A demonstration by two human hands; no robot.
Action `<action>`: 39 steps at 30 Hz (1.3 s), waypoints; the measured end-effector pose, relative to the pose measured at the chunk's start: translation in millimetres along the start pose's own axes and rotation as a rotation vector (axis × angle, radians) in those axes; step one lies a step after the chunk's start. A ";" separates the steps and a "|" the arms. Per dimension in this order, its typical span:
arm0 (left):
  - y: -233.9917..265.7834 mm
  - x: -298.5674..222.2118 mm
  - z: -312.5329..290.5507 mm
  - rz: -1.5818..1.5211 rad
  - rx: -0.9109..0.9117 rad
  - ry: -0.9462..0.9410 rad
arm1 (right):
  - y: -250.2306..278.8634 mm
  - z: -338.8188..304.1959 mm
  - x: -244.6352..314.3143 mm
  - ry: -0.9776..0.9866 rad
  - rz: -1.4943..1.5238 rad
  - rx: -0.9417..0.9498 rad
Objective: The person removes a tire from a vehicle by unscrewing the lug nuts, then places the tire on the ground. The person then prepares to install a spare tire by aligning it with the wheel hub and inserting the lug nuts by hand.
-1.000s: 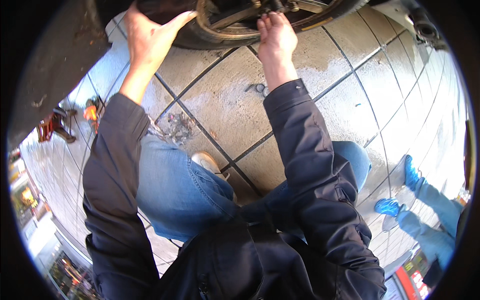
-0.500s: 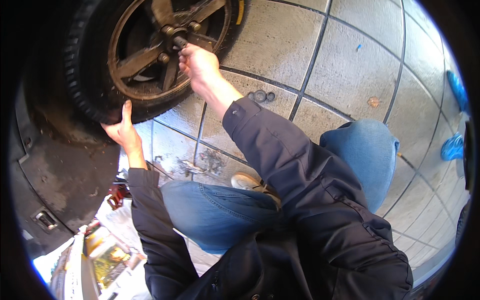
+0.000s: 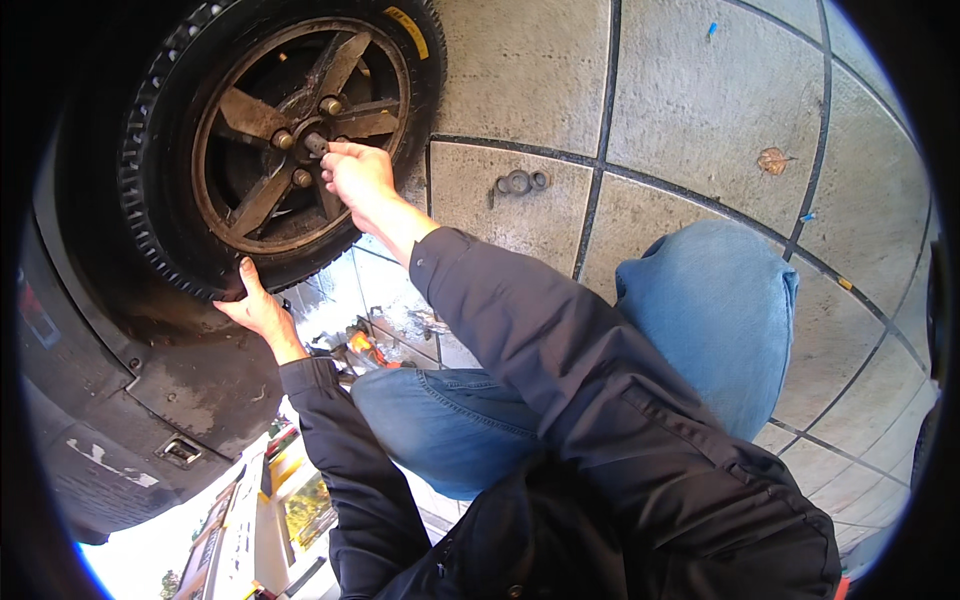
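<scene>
A car wheel (image 3: pixel 170 200) with a dark treaded tyre and rusty spoked rim (image 3: pixel 270 240) stands upright in the wheel arch. Three brass-coloured lug nuts show around its hub, one of them a lower lug nut (image 3: pixel 302 178). A short grey metal cylinder (image 3: pixel 316 145) sticks out at the hub's middle. My right hand (image 3: pixel 360 180) is closed in a pinch right beside that cylinder; what its fingertips grip is hidden. Against the tyre's lower edge rests my left hand (image 3: pixel 262 315), thumb raised on the sidewall and fingers spread, partly out of sight behind the tread.
Several small dark round parts (image 3: pixel 518 182) lie on the tiled floor (image 3: pixel 700 130) right of the wheel. The grey car body (image 3: pixel 170 390) fills the left side. Near my left knee lies an orange object (image 3: pixel 365 346). A dry leaf (image 3: pixel 772 161) lies farther right.
My view has shifted, so the wheel sits lower and farther left, and more of it shows. Both hands keep their places on it. The orange object by my knee has come into sight.
</scene>
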State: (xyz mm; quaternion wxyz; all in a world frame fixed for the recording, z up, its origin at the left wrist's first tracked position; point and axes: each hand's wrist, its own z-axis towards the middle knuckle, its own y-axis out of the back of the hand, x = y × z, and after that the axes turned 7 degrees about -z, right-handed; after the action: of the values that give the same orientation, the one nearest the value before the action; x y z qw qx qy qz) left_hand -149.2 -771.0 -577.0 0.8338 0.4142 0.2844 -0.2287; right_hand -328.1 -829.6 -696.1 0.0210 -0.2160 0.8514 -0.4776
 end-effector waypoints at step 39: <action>27.5 38.3 22.7 -0.355 0.102 0.048 | 67.3 11.1 79.2 0.303 -0.406 -0.210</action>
State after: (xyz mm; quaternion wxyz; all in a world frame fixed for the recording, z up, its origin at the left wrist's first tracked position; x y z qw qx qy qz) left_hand -97.7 -780.0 -575.8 0.7512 0.4045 0.3608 -0.3767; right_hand -420.6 -839.0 -743.9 -0.2255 -0.3093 0.8288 -0.4081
